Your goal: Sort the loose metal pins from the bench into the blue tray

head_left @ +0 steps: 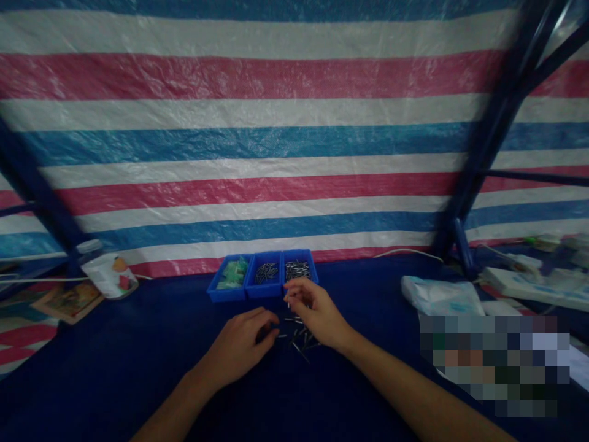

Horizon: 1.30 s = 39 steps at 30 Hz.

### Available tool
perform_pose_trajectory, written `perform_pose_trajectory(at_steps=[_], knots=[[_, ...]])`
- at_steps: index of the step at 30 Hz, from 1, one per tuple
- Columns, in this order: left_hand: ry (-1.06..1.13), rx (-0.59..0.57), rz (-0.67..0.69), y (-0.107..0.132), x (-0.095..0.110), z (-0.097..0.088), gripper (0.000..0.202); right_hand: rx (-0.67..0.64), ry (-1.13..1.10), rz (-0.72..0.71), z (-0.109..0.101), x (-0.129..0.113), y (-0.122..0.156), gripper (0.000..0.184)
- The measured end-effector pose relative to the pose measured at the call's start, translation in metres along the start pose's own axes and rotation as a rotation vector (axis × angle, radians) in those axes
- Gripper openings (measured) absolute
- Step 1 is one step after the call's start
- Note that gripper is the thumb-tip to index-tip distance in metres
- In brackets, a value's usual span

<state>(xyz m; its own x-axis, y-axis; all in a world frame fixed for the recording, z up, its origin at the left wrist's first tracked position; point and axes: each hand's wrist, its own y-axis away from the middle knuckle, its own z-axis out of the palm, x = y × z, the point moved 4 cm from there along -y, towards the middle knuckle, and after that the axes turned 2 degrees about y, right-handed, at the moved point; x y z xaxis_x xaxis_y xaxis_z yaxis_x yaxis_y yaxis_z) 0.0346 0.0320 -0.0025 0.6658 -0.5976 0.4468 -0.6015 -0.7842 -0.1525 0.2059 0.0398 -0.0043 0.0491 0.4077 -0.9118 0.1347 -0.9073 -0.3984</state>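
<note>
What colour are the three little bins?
The parts bins are blue, best in the head view.

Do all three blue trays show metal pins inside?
No, the left tray shows only pale green pieces, while metal pins show in the middle tray and right tray.

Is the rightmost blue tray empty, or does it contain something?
Not empty: metal pieces show inside the tray. Whether completely full, I cannot tell; the right hand hides part.

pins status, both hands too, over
Left hand beside pins, grip unclear. Right hand near pins, grip unclear. Pins loose on table. Right hand partly hides right bin.
</note>
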Motion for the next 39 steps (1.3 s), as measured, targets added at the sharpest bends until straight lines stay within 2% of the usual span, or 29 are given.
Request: perform_pose_trajectory(at_steps=[4,13,18,22,26,39], knots=[[0.003,-0.016,0.003,0.000,0.001,0.001,0.018,0.026,-0.163,0.070,-0.006,0.004,-0.006,0.039],[0.013,-0.035,0.016,0.000,0.004,0.000,0.018,0.138,-0.301,0.192,-0.016,0.002,-0.008,0.032],[0.010,-0.033,0.019,0.001,0.003,-0.001,0.018,0.236,-0.467,0.302,-0.021,0.002,-0.006,0.041],[-0.005,-0.034,0.023,0.001,0.004,-0.001,0.017,0.282,-0.504,0.372,-0.025,0.002,-0.006,0.048],[-0.012,-0.028,0.029,0.002,0.004,-0.001,0.016,0.293,-0.519,0.364,-0.028,0.002,-0.006,0.060],[-0.007,-0.025,0.035,0.004,0.005,-0.002,0.016,0.300,-0.527,0.302,-0.029,-0.002,-0.007,0.052]])
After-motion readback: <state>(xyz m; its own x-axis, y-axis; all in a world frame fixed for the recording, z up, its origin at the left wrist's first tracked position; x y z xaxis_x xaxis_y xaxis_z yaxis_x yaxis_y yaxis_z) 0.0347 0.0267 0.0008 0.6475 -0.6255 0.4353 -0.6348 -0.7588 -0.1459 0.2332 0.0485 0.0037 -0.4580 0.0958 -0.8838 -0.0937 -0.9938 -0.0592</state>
